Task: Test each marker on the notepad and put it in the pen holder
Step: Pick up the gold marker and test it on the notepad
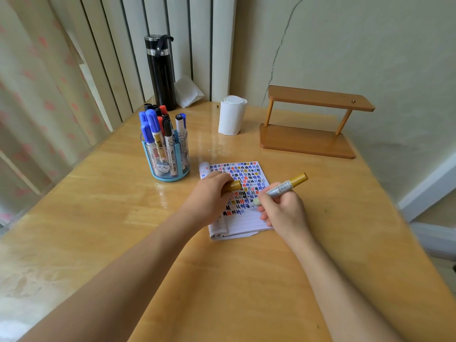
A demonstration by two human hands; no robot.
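Head view: near the middle of the worktop [246, 280] lies the notepad [246, 220], with the pen holder [170, 156] toward its far left corner. The right hand [283, 213] has its grip clamped on the gold marker [283, 187], tip at the page; the left hand [209, 198] has its grip closed around the cap [234, 186].

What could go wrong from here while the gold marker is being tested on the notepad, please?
1. The left hand rests on the inked notepad, so fresh marks may smear.
2. The cap sits in that hand; if the gold marker in the right hand is stored uncapped, it could stain.
3. The pen holder looks crowded and might tip.
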